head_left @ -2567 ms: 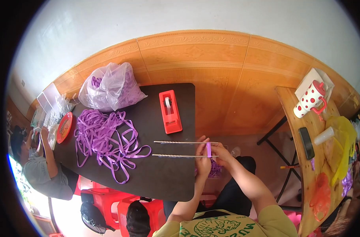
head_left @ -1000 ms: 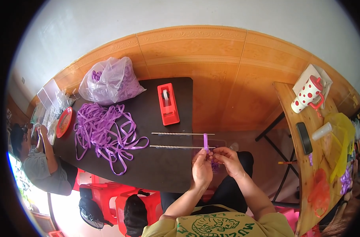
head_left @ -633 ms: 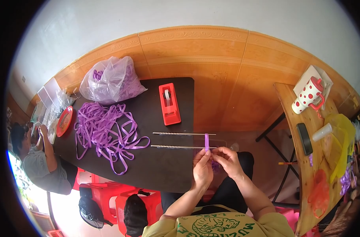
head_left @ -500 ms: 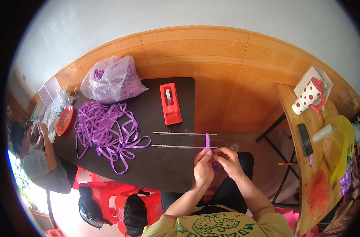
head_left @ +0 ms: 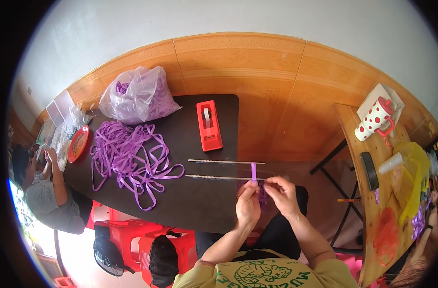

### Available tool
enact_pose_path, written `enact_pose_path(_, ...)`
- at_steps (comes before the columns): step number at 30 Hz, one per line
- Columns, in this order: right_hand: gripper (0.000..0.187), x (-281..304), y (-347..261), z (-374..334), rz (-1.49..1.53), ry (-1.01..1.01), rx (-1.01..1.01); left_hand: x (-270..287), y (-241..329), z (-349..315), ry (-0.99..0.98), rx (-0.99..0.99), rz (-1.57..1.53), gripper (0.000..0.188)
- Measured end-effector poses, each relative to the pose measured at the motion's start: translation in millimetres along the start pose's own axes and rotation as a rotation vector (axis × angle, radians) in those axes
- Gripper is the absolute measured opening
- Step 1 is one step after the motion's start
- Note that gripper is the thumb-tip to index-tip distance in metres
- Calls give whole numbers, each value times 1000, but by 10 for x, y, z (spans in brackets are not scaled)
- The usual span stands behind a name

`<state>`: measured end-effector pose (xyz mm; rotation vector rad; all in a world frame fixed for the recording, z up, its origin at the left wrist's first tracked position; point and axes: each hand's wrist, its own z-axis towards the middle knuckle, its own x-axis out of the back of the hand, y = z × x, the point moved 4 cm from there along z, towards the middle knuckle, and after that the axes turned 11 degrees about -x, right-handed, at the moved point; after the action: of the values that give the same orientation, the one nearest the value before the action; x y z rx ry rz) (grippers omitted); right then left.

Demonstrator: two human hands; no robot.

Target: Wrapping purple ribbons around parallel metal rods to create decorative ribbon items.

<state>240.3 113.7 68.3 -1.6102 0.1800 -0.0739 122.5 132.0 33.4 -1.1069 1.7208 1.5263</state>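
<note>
Two thin metal rods with twisted shafts, the far rod (head_left: 214, 161) and the near rod (head_left: 214, 177), jut over the table's right edge. A purple ribbon (head_left: 253, 170) spans them near their free ends. Just below the near rod, my left hand (head_left: 248, 204) is closed, pinching the ribbon between thumb and finger. My right hand (head_left: 282, 196) is beside it at the near rod's tip, thumb and fingers closed; what they hold is too small to make out. More purple ribbon hangs behind my hands, partly hidden.
On the dark table (head_left: 190, 206) lie a ribbon heap (head_left: 125, 153), a bulging plastic bag (head_left: 139, 96), a red tape dispenser (head_left: 209, 126) and a red plate (head_left: 79, 144). Red stools (head_left: 132, 240) stand below. Another person (head_left: 53, 199) sits left. A wooden table (head_left: 351, 125) holds a dotted tumbler (head_left: 375, 120) and phone (head_left: 370, 170).
My right hand has shifted slightly up and away from my left hand, toward the near rod's tip. My left hand stays at the ribbon. Another person's arm has come into view at far right.
</note>
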Motion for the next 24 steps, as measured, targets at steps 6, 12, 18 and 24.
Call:
enact_pose_path(6,7,-233,-529,306,-35,-59,82,-119,73,-35,-18,47,-142,10)
enact_pose_path(12,18,-980,-831,892,41,-156,-290,-77,53,-24,-20,44,-203,14)
enact_pose_path(18,25,-1216,-880,1497,-458,199,411,-110,44,-23,-28,43,-202,14)
enact_pose_path(24,22,-1438,-676,1739,-209,-26,-186,-164,66,-39,-69,80,-226,13)
